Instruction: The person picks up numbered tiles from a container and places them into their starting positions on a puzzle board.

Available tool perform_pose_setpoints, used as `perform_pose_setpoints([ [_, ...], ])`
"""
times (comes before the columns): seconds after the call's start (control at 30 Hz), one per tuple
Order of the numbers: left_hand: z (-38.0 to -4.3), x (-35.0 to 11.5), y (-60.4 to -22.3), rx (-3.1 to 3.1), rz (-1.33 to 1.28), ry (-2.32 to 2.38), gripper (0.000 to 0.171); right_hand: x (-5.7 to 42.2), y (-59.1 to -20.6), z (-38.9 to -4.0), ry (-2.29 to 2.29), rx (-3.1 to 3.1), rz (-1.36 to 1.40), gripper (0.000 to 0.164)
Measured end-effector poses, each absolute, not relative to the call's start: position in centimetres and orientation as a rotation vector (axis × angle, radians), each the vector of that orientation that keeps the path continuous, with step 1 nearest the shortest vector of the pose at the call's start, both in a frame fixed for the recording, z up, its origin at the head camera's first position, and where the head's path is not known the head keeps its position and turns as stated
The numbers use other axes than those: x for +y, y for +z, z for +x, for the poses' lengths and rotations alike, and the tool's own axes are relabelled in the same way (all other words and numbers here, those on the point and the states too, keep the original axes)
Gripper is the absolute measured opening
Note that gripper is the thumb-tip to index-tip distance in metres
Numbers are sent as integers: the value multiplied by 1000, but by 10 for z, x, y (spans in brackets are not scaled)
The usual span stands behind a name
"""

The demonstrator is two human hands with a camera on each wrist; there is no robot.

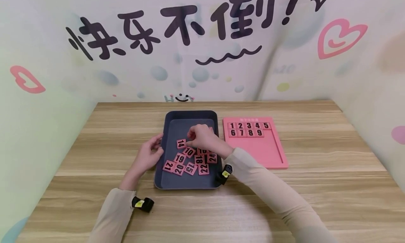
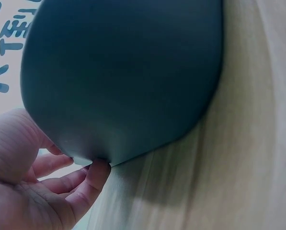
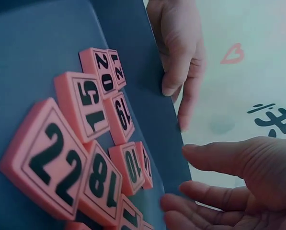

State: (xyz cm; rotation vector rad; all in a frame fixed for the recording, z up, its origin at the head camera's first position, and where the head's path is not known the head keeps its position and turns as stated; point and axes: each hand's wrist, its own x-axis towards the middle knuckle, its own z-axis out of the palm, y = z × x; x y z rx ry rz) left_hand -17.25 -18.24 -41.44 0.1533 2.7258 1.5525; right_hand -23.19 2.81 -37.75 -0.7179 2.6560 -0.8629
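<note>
Right hand (image 1: 204, 137), thumb and fingers apart, hovers over the tray (image 1: 190, 184) — contact hard to judge — where brushing tile 14 (image 1: 181, 143) could jostle tile 10 (image 1: 189, 151).

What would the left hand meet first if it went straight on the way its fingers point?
The left side of the dark tray. The left hand is close against it, seemingly touching, though exact contact is hard to confirm.
</note>
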Motion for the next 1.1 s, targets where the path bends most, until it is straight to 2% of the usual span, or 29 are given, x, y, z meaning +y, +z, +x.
perform_pose_setpoints([
  [0.47,-173,-183,-420,2740,154,1546,49,17,-385,-239,-699,2572,-640,24],
  [0.7,-173,-183,-417,2727,169,1569,49,17,-387,-235,-694,2539,-713,27],
  [1.1,-173,-182,-416,2724,164,1566,50,15,-386,-232,-576,2573,-812,21],
])
